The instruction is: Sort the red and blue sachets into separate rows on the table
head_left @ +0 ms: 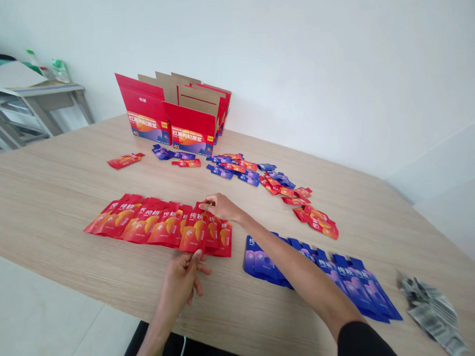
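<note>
A red sachet (193,231) with orange fruit print stands out at the front of an overlapping row of red sachets (141,220). My left hand (181,278) pinches its bottom edge between thumb and forefinger, the other fingers loosely spread below. At its top end, my right hand (220,206) grips the narrow neck with the fingertips. To the right lies a second overlapping row, of blue sachets (347,280), partly hidden beneath my right forearm.
Red open-topped cartons (192,134) stand at the back left near the wall. Loose red and blue sachets (241,167) are scattered across the table (63,191) behind the rows. A crumpled grey-and-white striped item (432,312) lies at the right. A side desk (48,93) stands far left.
</note>
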Available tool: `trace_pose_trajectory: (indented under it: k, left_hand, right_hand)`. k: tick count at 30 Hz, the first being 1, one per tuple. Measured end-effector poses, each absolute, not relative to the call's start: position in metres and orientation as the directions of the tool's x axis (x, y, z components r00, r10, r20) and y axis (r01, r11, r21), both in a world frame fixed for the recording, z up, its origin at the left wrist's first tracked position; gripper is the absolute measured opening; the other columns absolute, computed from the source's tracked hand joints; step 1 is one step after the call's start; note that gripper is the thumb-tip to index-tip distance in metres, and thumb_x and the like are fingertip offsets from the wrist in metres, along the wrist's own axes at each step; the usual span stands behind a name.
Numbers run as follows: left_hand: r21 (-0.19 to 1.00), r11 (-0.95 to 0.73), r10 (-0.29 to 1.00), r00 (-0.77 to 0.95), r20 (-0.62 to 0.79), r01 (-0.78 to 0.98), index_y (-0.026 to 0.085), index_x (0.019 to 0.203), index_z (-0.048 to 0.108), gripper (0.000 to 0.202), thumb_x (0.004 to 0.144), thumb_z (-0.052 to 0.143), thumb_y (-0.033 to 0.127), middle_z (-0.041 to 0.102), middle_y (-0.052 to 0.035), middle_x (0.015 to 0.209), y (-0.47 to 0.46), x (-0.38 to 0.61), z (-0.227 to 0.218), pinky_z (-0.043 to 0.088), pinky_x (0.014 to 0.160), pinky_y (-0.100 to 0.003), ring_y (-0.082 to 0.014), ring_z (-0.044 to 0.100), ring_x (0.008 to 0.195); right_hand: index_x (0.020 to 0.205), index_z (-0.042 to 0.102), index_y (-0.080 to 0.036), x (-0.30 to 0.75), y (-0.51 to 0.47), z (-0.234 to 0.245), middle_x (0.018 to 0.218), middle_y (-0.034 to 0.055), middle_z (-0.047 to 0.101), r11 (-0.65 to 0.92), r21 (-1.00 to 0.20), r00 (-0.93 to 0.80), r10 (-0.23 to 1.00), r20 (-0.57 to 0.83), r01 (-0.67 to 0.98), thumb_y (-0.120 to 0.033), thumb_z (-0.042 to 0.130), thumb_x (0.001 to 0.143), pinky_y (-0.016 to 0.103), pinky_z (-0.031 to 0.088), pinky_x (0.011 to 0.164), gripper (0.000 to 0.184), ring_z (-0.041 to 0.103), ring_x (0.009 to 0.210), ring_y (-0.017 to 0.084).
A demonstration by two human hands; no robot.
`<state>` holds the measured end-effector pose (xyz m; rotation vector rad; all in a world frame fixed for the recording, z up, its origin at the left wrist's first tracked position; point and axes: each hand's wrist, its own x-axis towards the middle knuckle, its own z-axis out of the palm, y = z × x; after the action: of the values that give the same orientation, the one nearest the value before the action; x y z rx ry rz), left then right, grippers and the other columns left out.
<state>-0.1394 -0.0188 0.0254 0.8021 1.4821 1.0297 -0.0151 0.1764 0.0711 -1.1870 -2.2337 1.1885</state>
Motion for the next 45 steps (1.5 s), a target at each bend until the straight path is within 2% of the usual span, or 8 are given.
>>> trace_pose_trajectory:
  k: [5, 9, 13, 17, 31, 36, 40, 45]
  left_hand:
    - [0.929, 0.37, 0.914, -0.185, -0.36, 0.019, 0.017, 0.078, 0.063, 0.071, 0.071, 0.059, 0.088, 0.076, -0.0083, 0.066, -0.011, -0.135, 0.02, 0.028, 0.029, -0.022, -0.0143, 0.054, 0.029]
    - [0.94, 0.33, 0.93, -0.203, -0.308, 0.084, 0.018, 0.076, 0.065, 0.074, 0.072, 0.054, 0.091, 0.074, -0.0071, 0.061, -0.005, -0.131, 0.022, 0.034, 0.034, -0.025, -0.0143, 0.052, 0.028]
    - [0.941, 0.317, 0.933, -0.216, -0.287, 0.121, 0.018, 0.079, 0.067, 0.073, 0.075, 0.053, 0.09, 0.073, -0.0052, 0.06, -0.004, -0.13, 0.021, 0.034, 0.034, -0.025, -0.0143, 0.051, 0.028]
    - [0.948, 0.281, 0.938, -0.249, -0.24, 0.148, 0.018, 0.079, 0.067, 0.069, 0.08, 0.054, 0.086, 0.072, -0.0033, 0.059, -0.007, -0.131, 0.021, 0.036, 0.035, -0.025, -0.0141, 0.053, 0.03]
    - [0.947, 0.279, 0.952, -0.174, -0.25, 0.162, 0.02, 0.073, 0.065, 0.071, 0.079, 0.052, 0.089, 0.069, -0.0023, 0.055, -0.018, -0.129, 0.023, 0.037, 0.038, -0.025, -0.0151, 0.055, 0.032]
    - [0.942, 0.276, 0.958, -0.138, -0.252, 0.19, 0.02, 0.07, 0.063, 0.073, 0.078, 0.047, 0.091, 0.068, -0.0033, 0.054, -0.023, -0.122, 0.022, 0.038, 0.039, -0.025, -0.0145, 0.054, 0.032]
    - [0.949, 0.211, 0.976, -0.009, -0.215, 0.234, 0.021, 0.071, 0.061, 0.065, 0.089, 0.043, 0.08, 0.068, -0.0027, 0.055, -0.033, -0.119, 0.01, 0.037, 0.04, -0.024, -0.0138, 0.054, 0.034]
    - [0.936, 0.029, 0.988, 0.134, -0.081, 0.352, 0.022, 0.068, 0.061, 0.054, 0.102, 0.04, 0.058, 0.066, -0.0017, 0.052, -0.045, -0.118, 0.0, 0.04, 0.051, -0.023, -0.0138, 0.059, 0.045]
  right_hand:
    - [0.111, 0.082, -0.014, -0.026, 0.181, 0.067, 0.086, 0.0039, 0.079, 0.35, -0.703, -0.572, 0.815, -0.097, 0.619, -0.029, 0.069, 0.098, 0.024, 0.045, 0.072, 0.024, 0.066, 0.075, 0.014]
    - [0.114, 0.082, -0.019, -0.027, 0.185, 0.061, 0.095, 0.0043, 0.081, 0.415, -0.633, -0.593, 0.801, -0.087, 0.653, -0.033, 0.068, 0.1, 0.026, 0.046, 0.08, 0.025, 0.07, 0.084, 0.017]
    - [0.111, 0.083, -0.027, -0.026, 0.187, 0.052, 0.103, 0.0035, 0.082, 0.488, -0.498, -0.592, 0.803, -0.066, 0.717, -0.035, 0.067, 0.101, 0.032, 0.044, 0.094, 0.021, 0.071, 0.098, 0.02]
    - [0.112, 0.082, -0.028, -0.025, 0.186, 0.048, 0.104, 0.005, 0.08, 0.516, -0.427, -0.586, 0.81, -0.041, 0.743, -0.038, 0.064, 0.102, 0.035, 0.042, 0.096, 0.023, 0.068, 0.107, 0.023]
    - [0.113, 0.081, -0.026, -0.021, 0.185, 0.045, 0.103, 0.0049, 0.079, 0.496, -0.431, -0.563, 0.826, -0.034, 0.754, -0.043, 0.064, 0.102, 0.033, 0.043, 0.095, 0.026, 0.068, 0.105, 0.022]
    - [0.112, 0.08, -0.023, -0.018, 0.191, 0.038, 0.105, 0.0066, 0.079, 0.505, -0.481, -0.579, 0.815, -0.008, 0.717, -0.038, 0.061, 0.103, 0.031, 0.046, 0.093, 0.027, 0.069, 0.101, 0.021]
    - [0.108, 0.079, -0.02, 0.004, 0.212, 0.037, 0.106, 0.0072, 0.079, 0.517, -0.516, -0.558, 0.825, 0.089, 0.683, -0.029, 0.056, 0.103, 0.029, 0.047, 0.095, 0.026, 0.069, 0.102, 0.02]
    - [0.112, 0.076, -0.016, 0.056, 0.251, 0.041, 0.112, 0.0118, 0.074, 0.393, -0.341, -0.329, 0.916, 0.232, 0.854, -0.021, 0.053, 0.1, 0.033, 0.044, 0.104, 0.027, 0.064, 0.111, 0.023]
